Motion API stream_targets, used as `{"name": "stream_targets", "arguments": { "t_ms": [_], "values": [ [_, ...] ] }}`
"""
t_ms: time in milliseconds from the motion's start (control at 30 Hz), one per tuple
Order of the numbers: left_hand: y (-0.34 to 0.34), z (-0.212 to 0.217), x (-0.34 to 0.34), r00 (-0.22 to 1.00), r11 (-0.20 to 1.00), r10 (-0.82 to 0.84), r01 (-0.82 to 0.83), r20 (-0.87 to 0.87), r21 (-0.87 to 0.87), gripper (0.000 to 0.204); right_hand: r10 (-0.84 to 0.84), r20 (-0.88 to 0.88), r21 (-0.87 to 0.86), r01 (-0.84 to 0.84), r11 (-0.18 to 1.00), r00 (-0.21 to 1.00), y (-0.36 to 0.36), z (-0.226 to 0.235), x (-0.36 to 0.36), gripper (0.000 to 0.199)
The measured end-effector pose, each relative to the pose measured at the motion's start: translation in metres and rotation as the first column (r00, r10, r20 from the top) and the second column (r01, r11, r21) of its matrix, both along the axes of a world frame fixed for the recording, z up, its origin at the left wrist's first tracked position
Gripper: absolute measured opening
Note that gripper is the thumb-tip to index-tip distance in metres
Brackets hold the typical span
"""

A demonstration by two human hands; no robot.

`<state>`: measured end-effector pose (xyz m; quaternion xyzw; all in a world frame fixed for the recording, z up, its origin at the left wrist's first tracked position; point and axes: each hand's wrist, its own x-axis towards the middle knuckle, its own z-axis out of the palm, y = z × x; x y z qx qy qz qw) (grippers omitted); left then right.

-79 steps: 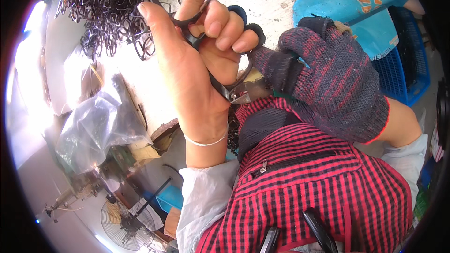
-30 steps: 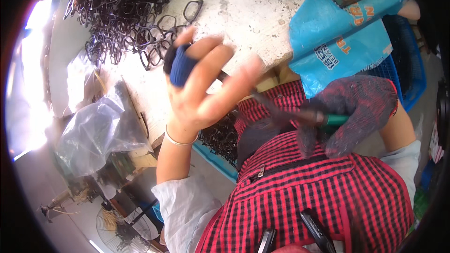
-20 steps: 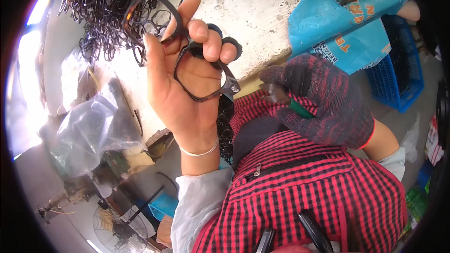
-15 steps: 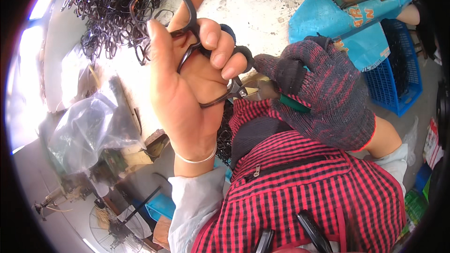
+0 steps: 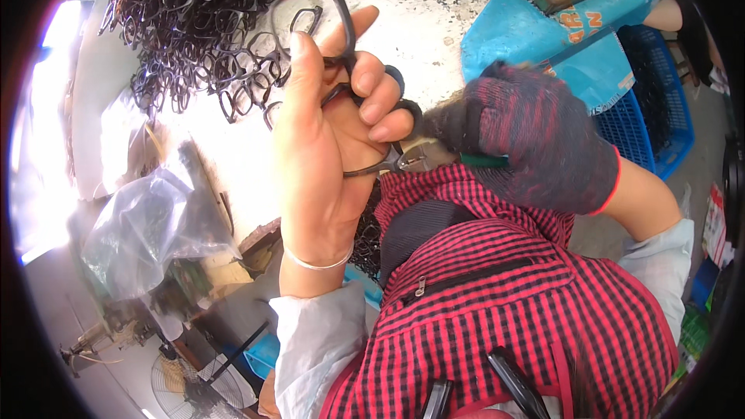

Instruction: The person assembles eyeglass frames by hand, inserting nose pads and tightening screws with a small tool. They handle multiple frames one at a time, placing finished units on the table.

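My bare left hand (image 5: 326,147) is raised palm-up and grips a dark eyeglass frame (image 5: 326,12), fingers curled over its bridge. One rim sticks up above the fingers. My right hand (image 5: 535,140), in a dark knitted glove with a red cuff, is closed on a small tool with a green handle (image 5: 485,160). Its tip meets the lower corner of the frame (image 5: 407,159). Both hands hover above my lap, just in front of a red checked apron (image 5: 504,302).
A big heap of dark eyeglass frames (image 5: 194,23) lies on the pale worktable (image 5: 434,8) at upper left. A blue sack (image 5: 543,46) and a blue plastic crate (image 5: 652,109) sit at right. A clear plastic bag (image 5: 147,225) lies at left, a fan (image 5: 182,392) below.
My left hand picked up a frame and turned it upright in its grip. The gloved right hand rose from my lap to the frame's corner with the tool.
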<state>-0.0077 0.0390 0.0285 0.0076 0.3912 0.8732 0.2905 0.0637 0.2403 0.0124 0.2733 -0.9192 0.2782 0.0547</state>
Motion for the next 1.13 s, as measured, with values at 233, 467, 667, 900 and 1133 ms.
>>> {"name": "stream_targets", "arguments": {
  "t_ms": [233, 467, 667, 900, 1133],
  "values": [
    [0.001, 0.003, -0.003, 0.982, 0.995, 0.089, -0.094, -0.169, -0.026, 0.064, -0.092, 0.170, -0.386, 0.152, 0.910, 0.981, -0.013, -0.013, 0.009, 0.034],
    [0.004, 0.007, 0.002, 0.967, 0.994, 0.092, -0.102, -0.236, -0.029, 0.065, -0.162, -0.242, 0.224, 0.218, 0.950, 0.957, -0.015, -0.001, 0.010, 0.047],
    [0.003, 0.011, 0.009, 0.938, 0.991, 0.126, -0.134, -0.323, -0.005, 0.066, -0.150, -0.420, 0.292, 0.290, 0.911, 0.895, -0.017, -0.003, 0.008, 0.052],
    [0.009, 0.001, 0.018, 0.837, 0.945, 0.326, -0.280, -0.440, 0.168, 0.068, -0.077, -0.147, 0.046, 0.084, 0.995, 0.986, -0.035, -0.032, 0.020, 0.013],
    [0.005, 0.007, 0.017, 0.680, 0.871, 0.470, -0.460, -0.562, 0.173, 0.071, -0.187, -0.024, -0.147, 0.181, 0.972, 0.982, -0.034, -0.020, 0.020, 0.029]
  ]
}}
